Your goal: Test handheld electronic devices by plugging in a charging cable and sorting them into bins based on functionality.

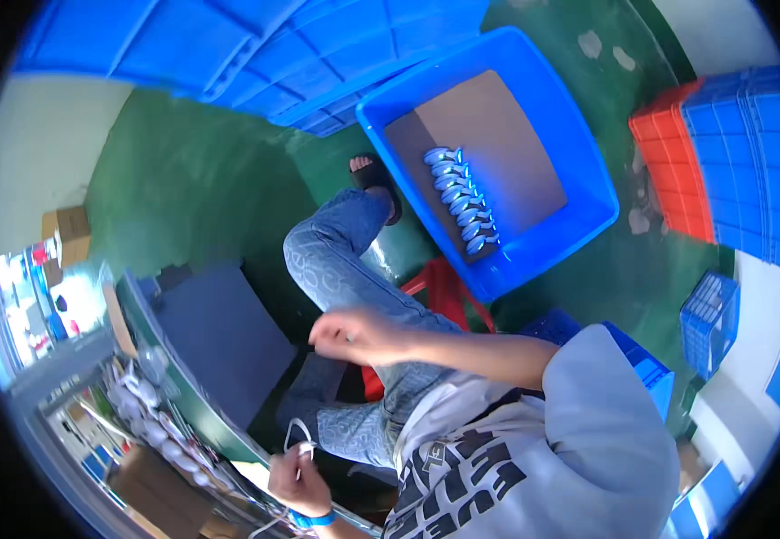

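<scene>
My left hand [298, 482], with a blue band at the wrist, is closed on a small white piece with a thin white loop [298, 429] standing up from it. It is close to the edge of the workbench. My right hand [354, 336] is held over my thigh, fingers curled and smeared by motion; whether anything is in it cannot be made out. Beyond my knees stands a large blue bin [592, 193] lined with brown cardboard [507, 135]. On the cardboard lies a row of several shiny, rounded silver parts with short stems [462, 199].
A workbench with a dark grey mat [219, 332] is at the left, cluttered with white parts [143, 395] and a cardboard box [161, 490]. Red stool legs [448, 292] show beside my leg. Blue crates [318, 54] line the far side; red and blue crates [678, 166] stand right.
</scene>
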